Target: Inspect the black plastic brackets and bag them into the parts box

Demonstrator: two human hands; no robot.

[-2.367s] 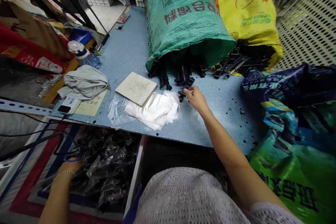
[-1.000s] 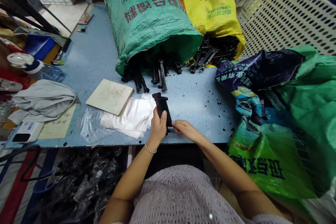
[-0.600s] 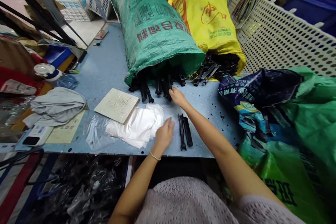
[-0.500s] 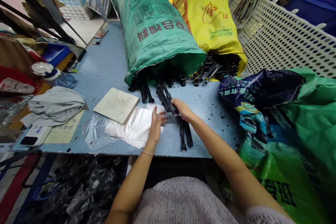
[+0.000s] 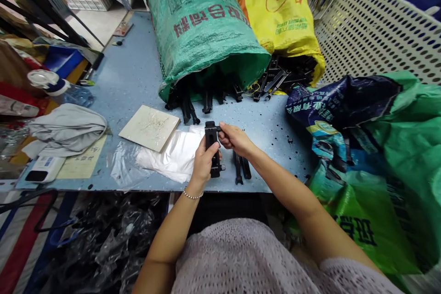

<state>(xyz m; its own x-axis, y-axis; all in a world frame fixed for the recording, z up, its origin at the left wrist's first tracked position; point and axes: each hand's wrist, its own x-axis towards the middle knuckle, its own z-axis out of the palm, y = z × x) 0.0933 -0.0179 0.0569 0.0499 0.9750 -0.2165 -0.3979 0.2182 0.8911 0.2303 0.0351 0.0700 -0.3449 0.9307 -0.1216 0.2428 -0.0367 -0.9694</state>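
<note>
My left hand [image 5: 203,163] is closed round a long black bracket [image 5: 211,134], thumb across its front, holding it upright over the table's front part. The bracket has a slot down its face and small pegs sticking out on its right side, near the top and bottom. The fingers of my right hand [image 5: 237,140] are pinched at the upper peg [image 5: 218,129]; the fingertips partly hide it. Just below that hand, two slim black parts [image 5: 242,168] lie side by side on the blue table [image 5: 268,147]. White plastic wrapping [image 5: 168,158] lies under and left of my left hand.
A green woven sack [image 5: 213,41] and a yellow sack [image 5: 275,14] lie open toward me with black parts in their mouths. Left are a pale square tile [image 5: 149,127], a grey cloth [image 5: 69,128] and a bottle [image 5: 69,92]. More bags [image 5: 344,105] crowd the right edge.
The black bracket has come away from the green sack's mouth, nearer to me. My left hand, free before, now grips it, and my right fingers pinch its upper peg. The view has tilted slightly.
</note>
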